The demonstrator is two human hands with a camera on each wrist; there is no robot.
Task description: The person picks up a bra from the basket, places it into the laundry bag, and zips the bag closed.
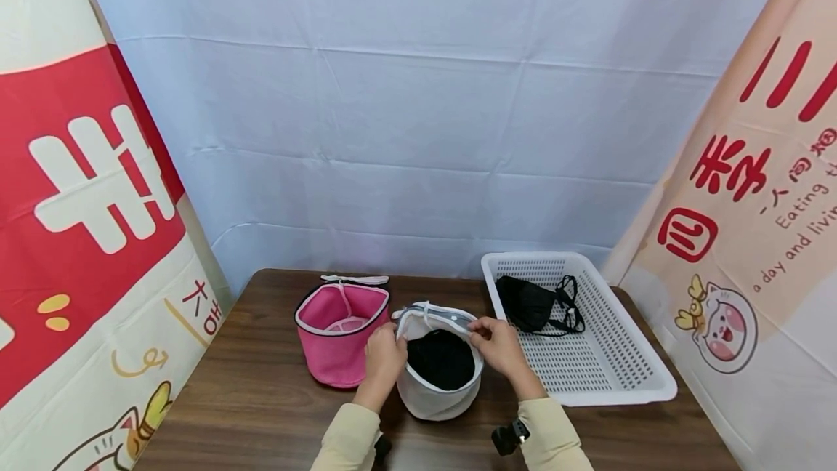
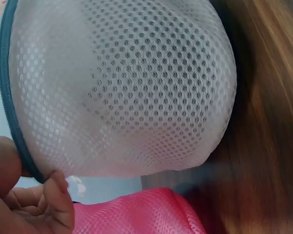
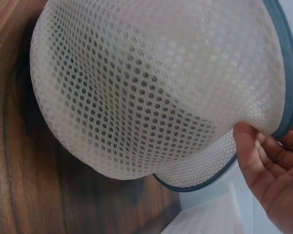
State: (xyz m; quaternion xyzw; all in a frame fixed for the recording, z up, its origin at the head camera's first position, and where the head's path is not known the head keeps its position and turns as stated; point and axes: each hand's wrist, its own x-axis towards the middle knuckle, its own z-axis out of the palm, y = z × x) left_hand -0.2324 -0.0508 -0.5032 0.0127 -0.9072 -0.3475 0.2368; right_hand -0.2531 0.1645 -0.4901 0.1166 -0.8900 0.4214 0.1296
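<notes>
A white mesh bag (image 1: 434, 402) with a grey-blue rim stands on the table, and black fabric (image 1: 441, 360) lies inside it. The left hand (image 1: 384, 358) pinches the rim on the bag's left side; in the left wrist view its fingers and thumb (image 2: 31, 202) hold the edge. On the opposite side the right hand (image 1: 500, 347) grips the rim, and the right wrist view shows that hand (image 3: 273, 170) pinching the mesh just below the edging. The bag's lid (image 1: 451, 315) is folded back behind the opening.
Left of the white bag stands a pink mesh bag (image 1: 336, 362), uncovered, with light pink fabric (image 1: 348, 324) inside. A white plastic basket (image 1: 598, 384) at the right holds a black item with straps (image 1: 526, 304). Beneath them is the brown wooden table (image 1: 248, 376).
</notes>
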